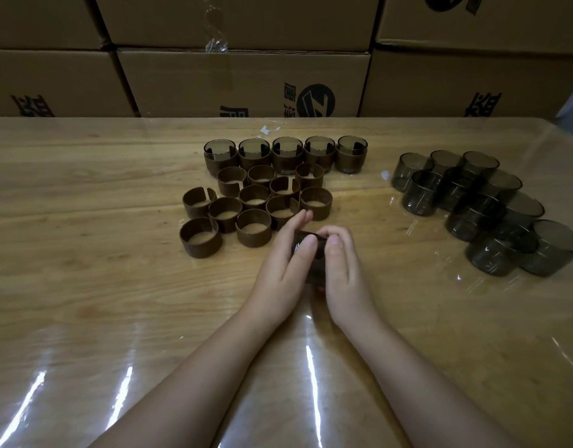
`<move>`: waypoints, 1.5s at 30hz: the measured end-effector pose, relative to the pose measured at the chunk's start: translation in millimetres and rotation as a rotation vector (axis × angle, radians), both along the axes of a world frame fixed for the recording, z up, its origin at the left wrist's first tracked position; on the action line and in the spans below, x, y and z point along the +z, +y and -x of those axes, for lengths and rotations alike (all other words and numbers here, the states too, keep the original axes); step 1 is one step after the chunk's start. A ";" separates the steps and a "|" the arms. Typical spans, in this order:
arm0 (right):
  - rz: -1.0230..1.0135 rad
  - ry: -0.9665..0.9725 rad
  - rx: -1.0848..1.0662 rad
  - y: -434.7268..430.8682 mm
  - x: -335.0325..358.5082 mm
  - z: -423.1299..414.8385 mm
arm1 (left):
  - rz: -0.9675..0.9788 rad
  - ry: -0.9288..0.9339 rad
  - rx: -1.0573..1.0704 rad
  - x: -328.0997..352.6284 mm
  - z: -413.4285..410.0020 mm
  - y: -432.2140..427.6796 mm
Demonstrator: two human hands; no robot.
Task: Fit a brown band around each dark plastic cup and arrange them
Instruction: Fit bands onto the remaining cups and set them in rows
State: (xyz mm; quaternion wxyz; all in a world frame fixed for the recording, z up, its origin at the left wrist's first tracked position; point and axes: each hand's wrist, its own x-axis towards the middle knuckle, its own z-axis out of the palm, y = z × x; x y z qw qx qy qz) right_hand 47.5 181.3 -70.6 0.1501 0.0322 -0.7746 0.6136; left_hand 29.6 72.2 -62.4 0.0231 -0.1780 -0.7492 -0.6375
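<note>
Cardboard boxes [243, 79] back the worktop [84, 286], where five banded cups [286, 155] stand rowed, many loose brown bands [254, 205] and bare cups [488, 208] wait, and the left hand [285, 257] and right hand [343, 263] grip one dark cup [311, 250] between their fingers, centre.

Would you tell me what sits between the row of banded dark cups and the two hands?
In the head view, a cluster of loose brown bands stands there on the wooden table.

A big wooden table [84, 221] has a shiny clear sheet [440, 334] on top. Brown cardboard boxes [239, 79] are stacked up behind it.
</note>
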 end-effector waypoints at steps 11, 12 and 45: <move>0.341 -0.275 0.036 14.9 6.5 7.9 | 0.326 0.433 -0.055 0.7 -8.5 3.8; 0.361 -0.266 0.032 16.1 6.6 7.8 | 0.332 0.444 -0.056 0.9 -9.0 4.6; -0.385 0.105 -0.185 -2.2 7.2 -11.7 | -0.078 -0.182 0.005 11.2 -2.0 -6.3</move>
